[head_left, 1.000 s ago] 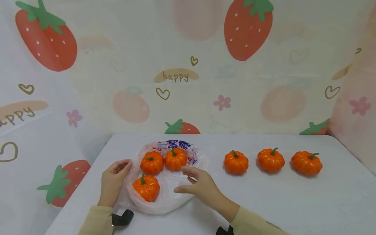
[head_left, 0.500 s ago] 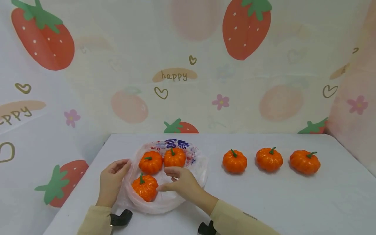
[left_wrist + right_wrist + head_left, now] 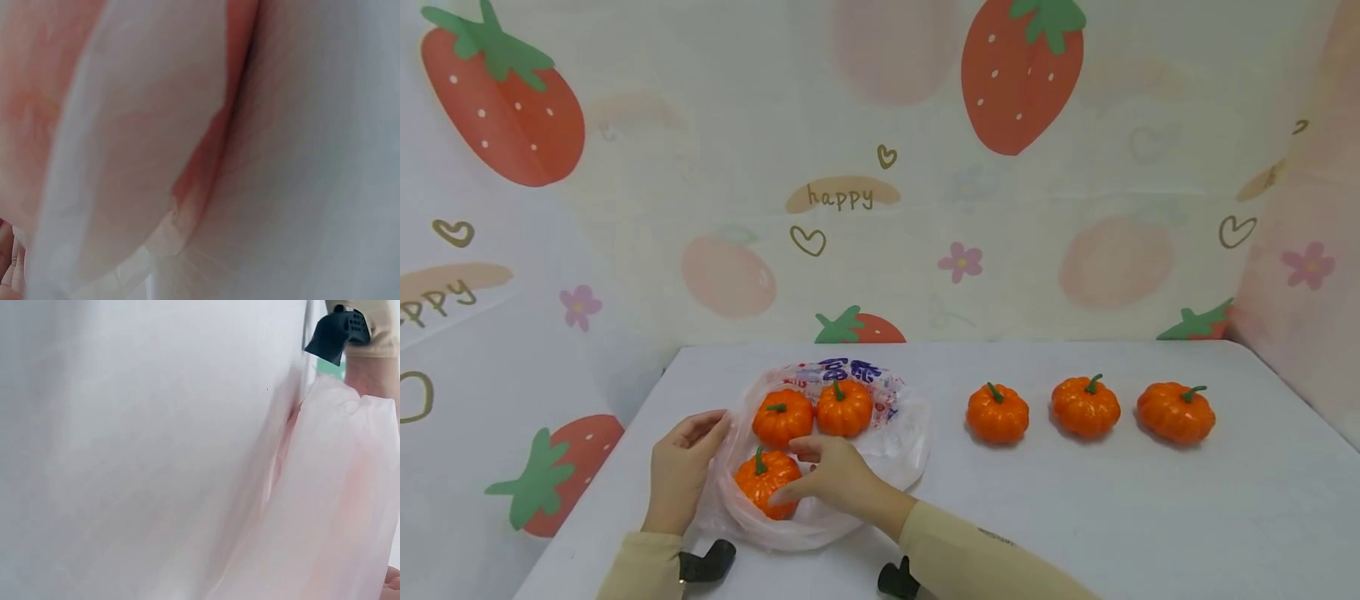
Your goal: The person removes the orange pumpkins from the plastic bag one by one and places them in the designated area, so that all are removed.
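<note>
Front pumpkin in bag; beside fingertips of right hand

My left hand is pointing forward, its fingers bending in and pinching toward the thumb. My beige-sleeved right forearm is slanting in from my right, and my right hand is holding thumb and forefinger apart, both pointing leftward.

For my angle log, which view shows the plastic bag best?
The head view: the plastic bag shows its opening, print and three pumpkins inside. The left wrist view gives only blurred film; the right wrist view, part of one side.
</note>
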### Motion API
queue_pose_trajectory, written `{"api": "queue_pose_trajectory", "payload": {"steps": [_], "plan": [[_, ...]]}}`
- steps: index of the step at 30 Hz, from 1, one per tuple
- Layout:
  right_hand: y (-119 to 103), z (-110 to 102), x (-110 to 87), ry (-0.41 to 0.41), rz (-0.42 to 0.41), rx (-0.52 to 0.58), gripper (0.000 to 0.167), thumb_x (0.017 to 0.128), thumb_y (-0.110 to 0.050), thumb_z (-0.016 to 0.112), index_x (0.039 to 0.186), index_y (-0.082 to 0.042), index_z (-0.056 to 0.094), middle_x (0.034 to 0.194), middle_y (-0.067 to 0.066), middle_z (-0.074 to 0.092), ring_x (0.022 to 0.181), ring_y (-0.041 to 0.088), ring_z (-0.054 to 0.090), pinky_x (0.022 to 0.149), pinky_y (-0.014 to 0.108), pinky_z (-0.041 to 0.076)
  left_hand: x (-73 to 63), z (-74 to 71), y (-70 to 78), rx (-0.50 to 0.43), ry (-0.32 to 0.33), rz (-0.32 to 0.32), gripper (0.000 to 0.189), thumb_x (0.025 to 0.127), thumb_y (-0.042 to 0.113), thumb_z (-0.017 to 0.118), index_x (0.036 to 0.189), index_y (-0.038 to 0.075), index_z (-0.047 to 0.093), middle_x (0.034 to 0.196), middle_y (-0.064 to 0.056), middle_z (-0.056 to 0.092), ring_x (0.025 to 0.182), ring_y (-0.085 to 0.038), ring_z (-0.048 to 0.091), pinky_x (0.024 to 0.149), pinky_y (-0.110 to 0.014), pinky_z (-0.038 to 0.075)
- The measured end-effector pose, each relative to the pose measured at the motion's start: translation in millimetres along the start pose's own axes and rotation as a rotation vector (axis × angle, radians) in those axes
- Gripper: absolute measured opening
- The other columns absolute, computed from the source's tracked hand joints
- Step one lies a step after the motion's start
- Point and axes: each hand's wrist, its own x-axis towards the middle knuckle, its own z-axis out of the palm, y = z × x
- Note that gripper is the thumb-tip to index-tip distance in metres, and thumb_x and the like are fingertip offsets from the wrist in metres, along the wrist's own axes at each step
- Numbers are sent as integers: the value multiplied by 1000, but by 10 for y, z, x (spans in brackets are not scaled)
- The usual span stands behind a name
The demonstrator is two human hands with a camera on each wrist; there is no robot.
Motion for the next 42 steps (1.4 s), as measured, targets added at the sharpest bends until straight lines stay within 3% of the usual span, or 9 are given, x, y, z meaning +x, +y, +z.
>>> {"api": "queue_pose_trajectory", "payload": {"steps": [6, 21, 33, 42], "plan": [[-31, 48, 30, 0, 28, -28, 64, 73, -21, 89, 130, -8, 64, 128, 7, 67, 115, 24, 64, 98, 39, 55, 3, 14, -23, -28, 10, 23, 43, 94, 39, 67, 122, 7, 67, 93, 25, 66, 90, 9, 62, 82, -3, 48], [-9, 111, 113, -1, 37, -106, 66, 72, -21, 90, 131, -7, 64, 127, 8, 67, 118, 24, 62, 101, 40, 53, -6, 9, 1, -5, 5, 27, 44, 95, 42, 66, 123, 9, 67, 112, 3, 71, 91, 8, 62, 81, -3, 48], [-21, 137, 137, -4, 44, -137, 69, 71, -21, 90, 133, -8, 62, 129, 7, 66, 117, 22, 61, 105, 41, 50, -6, 2, -6, -5, 5, 27, 43, 94, 42, 66, 123, 9, 67, 111, 5, 71, 91, 8, 62, 81, -3, 48], [-35, 108, 106, 1, 41, -152, 70, 71, -26, 90, 132, -7, 63, 130, 7, 66, 115, 21, 60, 105, 42, 50, -24, -9, 21, 13, -19, 22, 47, 95, 46, 63, 126, 11, 65, 126, -11, 67, 92, 10, 60, 82, -2, 46]]}}
